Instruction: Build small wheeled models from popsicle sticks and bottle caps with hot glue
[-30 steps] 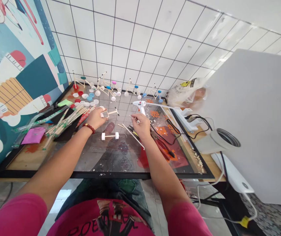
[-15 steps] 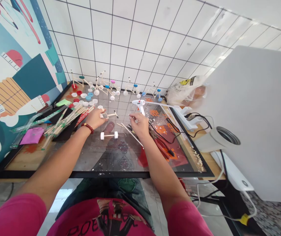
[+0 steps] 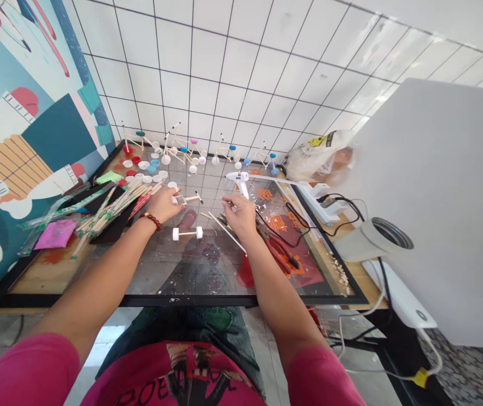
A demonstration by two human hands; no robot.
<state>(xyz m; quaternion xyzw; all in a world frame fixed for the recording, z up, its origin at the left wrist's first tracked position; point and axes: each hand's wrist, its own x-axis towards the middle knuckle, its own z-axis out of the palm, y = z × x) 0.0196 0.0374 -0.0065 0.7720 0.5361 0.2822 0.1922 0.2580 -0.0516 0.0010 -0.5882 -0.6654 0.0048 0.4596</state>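
My left hand (image 3: 166, 204), with a red bead bracelet at the wrist, is closed on a small wooden stick frame (image 3: 191, 198). The frame ends in a black-tipped crossbar on its right side, and a white bottle cap sits partly under my fingers. Across a short gap, my right hand (image 3: 242, 217) is pinched; a tiny pale bit shows at its fingertips, too small to name. Below the hands lies a stick axle (image 3: 188, 233) with a white cap wheel at each end. Just behind my right hand stands a white glue gun (image 3: 238, 178).
Several finished stick-and-cap tricycles (image 3: 186, 150) line the back. Loose bottle caps (image 3: 152, 168) and a bundle of chopsticks (image 3: 112, 208) lie left. Right are red-handled pliers (image 3: 279, 255), black cords, a power strip (image 3: 320, 203) and a plastic bag (image 3: 317, 160). Two loose sticks (image 3: 228, 232) lie beside my right hand.
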